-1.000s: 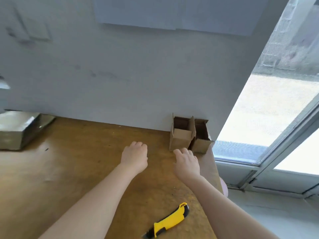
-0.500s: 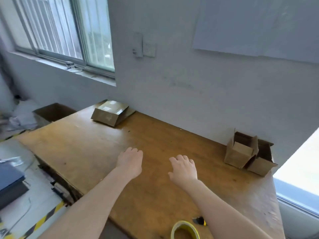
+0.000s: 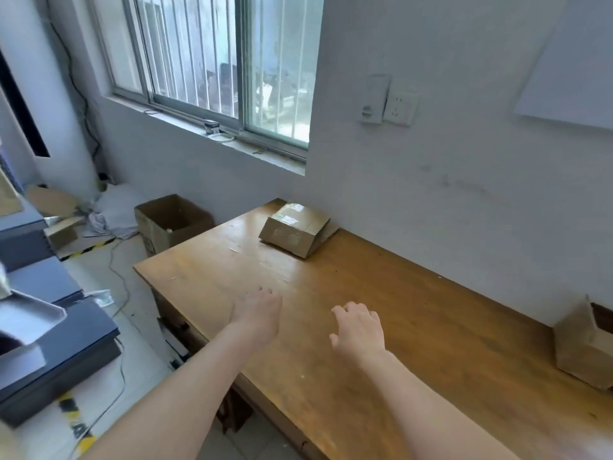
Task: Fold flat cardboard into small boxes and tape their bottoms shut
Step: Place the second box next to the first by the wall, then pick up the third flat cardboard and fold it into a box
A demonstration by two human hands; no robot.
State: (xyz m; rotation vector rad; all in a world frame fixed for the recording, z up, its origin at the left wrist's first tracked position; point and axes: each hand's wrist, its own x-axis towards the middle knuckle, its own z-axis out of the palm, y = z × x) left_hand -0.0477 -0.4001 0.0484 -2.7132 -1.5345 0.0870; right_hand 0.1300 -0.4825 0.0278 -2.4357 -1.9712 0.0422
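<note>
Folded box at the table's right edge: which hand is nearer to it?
Right. The right hand is over the table, well left of the folded box; the left hand is farther left, beyond it.

**Workroom by a barred window**

A wooden table (image 3: pixel 431 327) stands along a pale wall (image 3: pixel 447 200). To the left, a sliding window (image 3: pixel 215 61) with upright bars lets in daylight above a sill (image 3: pixel 199 127). A socket (image 3: pixel 400 109) and a white sheet (image 3: pixel 570 71) are on the wall. An open carton (image 3: pixel 172 224) stands on the light floor (image 3: pixel 139 386) at the table's end, where a cable (image 3: pixel 116 273) trails.
</note>
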